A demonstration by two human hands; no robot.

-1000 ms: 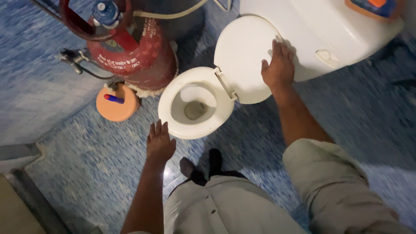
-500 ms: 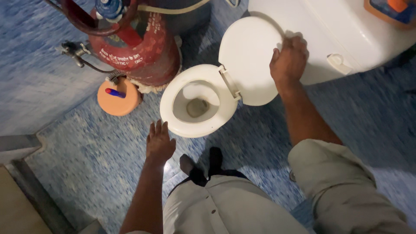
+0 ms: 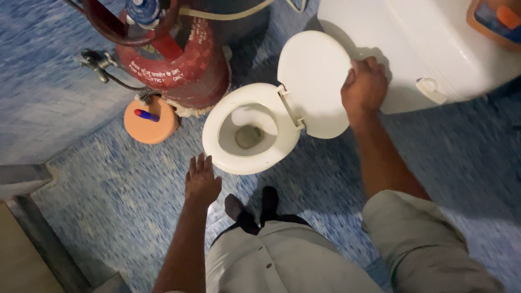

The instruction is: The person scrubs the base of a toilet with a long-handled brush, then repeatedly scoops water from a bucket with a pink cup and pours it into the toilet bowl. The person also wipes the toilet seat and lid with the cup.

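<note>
A white toilet seat [image 3: 251, 130] sits at the centre of the frame, its bowl open. The white toilet lid [image 3: 315, 81] is raised and leans back toward the white cistern [image 3: 429, 43] in the upper right.

The right hand [image 3: 364, 88] grips the right edge of the lid, its fingers [image 3: 374, 68] curled over the rim and wrapped around it. The left hand [image 3: 202, 182] hovers just below the front of the seat, apart from it, fingers spread wide and holding nothing.

Surroundings:
- A red gas cylinder [image 3: 173, 65] stands in the upper left, just beside the seat. A hose and valve fitting [image 3: 100, 65] project from its left side.
- An orange round holder [image 3: 151, 120] with a blue-and-red handle lying on it rests on the floor below the cylinder, left of the seat.
- An orange tray [image 3: 496, 21] with blue and orange items sits on the cistern at the upper right corner.
- The blue speckled floor [image 3: 108, 190] covers the lower frame. A grey step edge [image 3: 32, 228] runs along the lower left.
- The person's light trousers [image 3: 282, 260] and a dark foot [image 3: 255, 209] occupy the bottom centre.

Changes from the earlier frames: the right hand lay flat on the lid face a second ago; it has since shifted to the lid's edge and closed around it. The left hand has stayed in nearly the same place. The whole view has drifted slightly downward in the frame.
</note>
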